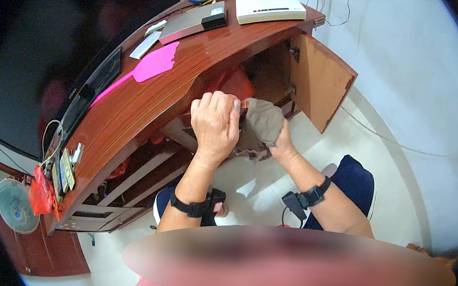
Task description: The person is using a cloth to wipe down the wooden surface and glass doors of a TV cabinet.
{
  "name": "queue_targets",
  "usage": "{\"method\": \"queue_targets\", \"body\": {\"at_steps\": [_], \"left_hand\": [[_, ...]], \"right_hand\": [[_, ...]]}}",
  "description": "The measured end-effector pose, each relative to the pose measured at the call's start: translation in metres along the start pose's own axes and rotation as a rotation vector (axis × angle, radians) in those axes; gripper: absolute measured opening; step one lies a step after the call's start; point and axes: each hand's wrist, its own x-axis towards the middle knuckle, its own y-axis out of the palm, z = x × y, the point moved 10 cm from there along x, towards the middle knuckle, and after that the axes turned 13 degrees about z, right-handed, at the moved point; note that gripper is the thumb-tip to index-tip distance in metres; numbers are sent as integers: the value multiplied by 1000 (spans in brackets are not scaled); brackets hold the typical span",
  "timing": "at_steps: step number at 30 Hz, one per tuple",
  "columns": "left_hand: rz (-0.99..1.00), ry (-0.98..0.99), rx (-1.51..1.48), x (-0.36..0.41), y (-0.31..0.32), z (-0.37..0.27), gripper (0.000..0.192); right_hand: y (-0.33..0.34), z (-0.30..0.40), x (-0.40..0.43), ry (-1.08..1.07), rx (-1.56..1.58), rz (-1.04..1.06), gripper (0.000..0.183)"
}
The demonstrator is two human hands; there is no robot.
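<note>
My left hand (215,117) is curled, knuckles up, in front of a curved wooden cabinet (168,92). A narrow reddish-brown piece (245,104) shows beside its thumb; the palm hides the rest, so I cannot tell what it is. My right hand (284,141) holds a grey-brown cloth (263,121), bunched between fingers and thumb, close to the left hand. Under the cloth hangs crumpled dark material (252,151), partly hidden. Behind both hands a red plastic bag (237,83) lies inside the open compartment.
An open cabinet door (320,83) juts out at the right. On the cabinet top are a white router (269,9), a flat grey box (194,21), a pink fly swatter (154,64) and a power strip (66,170). A large television (79,50) stands behind; a fan (18,207) is at far left.
</note>
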Motion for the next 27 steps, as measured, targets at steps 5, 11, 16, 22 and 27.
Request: {"method": "queue_targets", "body": {"at_steps": [5,11,16,22,27], "left_hand": [[-17,22,-3,4,0,0,11],[11,23,-3,6,0,2,14],[-3,18,-5,5,0,1,13],[-7,3,12,4,2,0,15],[-4,12,33,5,4,-3,15]], "right_hand": [[13,37,1,53,-9,13,21],[-31,39,-8,95,563,-281,23],[-56,30,-1,184,-44,-151,29],[40,83,10,-186,-628,138,26],[44,79,7,-294,-717,60,24]]}}
